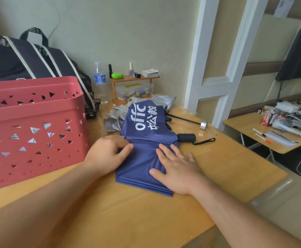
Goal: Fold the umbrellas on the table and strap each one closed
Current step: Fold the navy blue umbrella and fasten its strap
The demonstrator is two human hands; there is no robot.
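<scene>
A navy blue umbrella (142, 140) with white lettering lies collapsed and spread flat on the wooden table (226, 163). Its black handle (186, 138) with a wrist loop points right. My left hand (108, 153) rests on the umbrella's left edge with fingers loosely bent onto the cloth. My right hand (176, 167) lies flat on the blue cloth, fingers straight and spread. Behind it a silver-grey umbrella (117, 117) lies crumpled, its thin black shaft ending in a silver cap (203, 125) at the right.
A red plastic basket (33, 127) with triangle holes stands at the left, a black bag (30, 58) behind it. A water bottle (99, 76) and a small wooden shelf (133, 86) with small items stand by the wall. A cluttered side desk (271, 133) is at the right.
</scene>
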